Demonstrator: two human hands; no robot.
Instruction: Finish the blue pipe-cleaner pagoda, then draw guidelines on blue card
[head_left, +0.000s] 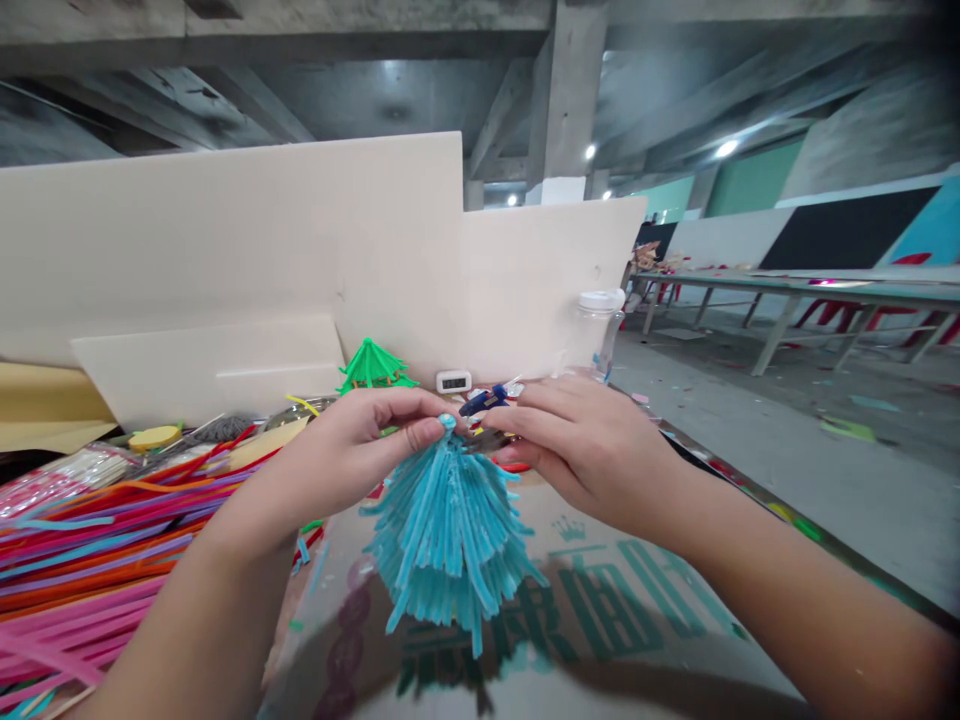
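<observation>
Head-worn view, forward, close over hands (pixel 480 450)

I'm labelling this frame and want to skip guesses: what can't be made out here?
- Top of the blue tassel: covered by the left hand fingertips.
- What the right hand pinches: hidden by its own fingers.
- Small white display: digits too small.
- Printing on the cardboard: partly under the tassel and arms.

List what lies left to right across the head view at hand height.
Pile of coloured pipe cleaners → left hand → blue pipe-cleaner tree → right hand → clear plastic bottle, farther back → long tables in the far room.
</observation>
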